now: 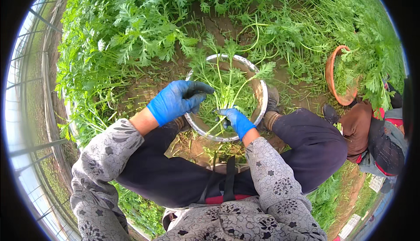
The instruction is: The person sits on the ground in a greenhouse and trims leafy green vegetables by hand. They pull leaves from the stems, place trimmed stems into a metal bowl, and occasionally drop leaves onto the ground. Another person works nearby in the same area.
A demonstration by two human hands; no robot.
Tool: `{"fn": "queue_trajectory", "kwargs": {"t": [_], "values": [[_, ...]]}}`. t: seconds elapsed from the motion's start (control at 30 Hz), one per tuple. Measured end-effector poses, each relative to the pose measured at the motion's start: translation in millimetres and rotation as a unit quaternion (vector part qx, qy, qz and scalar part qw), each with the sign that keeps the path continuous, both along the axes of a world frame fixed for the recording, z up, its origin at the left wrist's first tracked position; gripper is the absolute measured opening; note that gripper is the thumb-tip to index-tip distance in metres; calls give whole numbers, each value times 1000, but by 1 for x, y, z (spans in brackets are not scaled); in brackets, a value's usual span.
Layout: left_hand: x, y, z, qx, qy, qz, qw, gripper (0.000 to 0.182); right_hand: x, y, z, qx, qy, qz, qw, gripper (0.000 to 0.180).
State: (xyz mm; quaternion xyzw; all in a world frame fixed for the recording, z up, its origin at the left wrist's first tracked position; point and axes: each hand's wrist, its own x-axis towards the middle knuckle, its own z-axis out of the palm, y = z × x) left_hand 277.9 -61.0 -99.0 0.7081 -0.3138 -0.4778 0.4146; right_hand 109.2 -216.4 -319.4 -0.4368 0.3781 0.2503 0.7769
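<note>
A bunch of leafy green stems [226, 95], apparently crown daisy, is gripped near its base by my right hand [235, 119] in a blue glove with dark-stained fingertips. Its feathery leaves fan out away from me, over a round metal basin [263, 105] that stands between my feet. More cut greens [246, 100] lie inside the basin. My left hand [178, 100], also in a stained blue glove, hovers over the basin's left rim, just left of the bunch. Its thumb and fingers are slightly apart, with nothing visible between them.
Dense standing greens [141, 24] grow ahead and to the left. Cut stubble [137, 93] covers soil beside the basin. An orange basin [330, 73] with greens tilts at the right, near another person's bent leg [356, 126]. A greenhouse frame [39, 149] runs along the left.
</note>
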Motion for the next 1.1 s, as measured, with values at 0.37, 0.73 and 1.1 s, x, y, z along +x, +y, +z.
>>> {"fn": "queue_trajectory", "kwargs": {"t": [0.37, 0.73, 1.1], "values": [[-36, -107, -140, 264, -274, -50, 924, 47, -11, 18, 9, -267, -99, 58, 957, 34], [-42, -43, -98, -70, -30, 267, 961, 21, -20, 36, 31, -486, -117, 88, 862, 17], [-68, -29, -133, 25, 29, 376, 926, 21, -12, 32, 45, -554, -68, 252, 790, 15]]}}
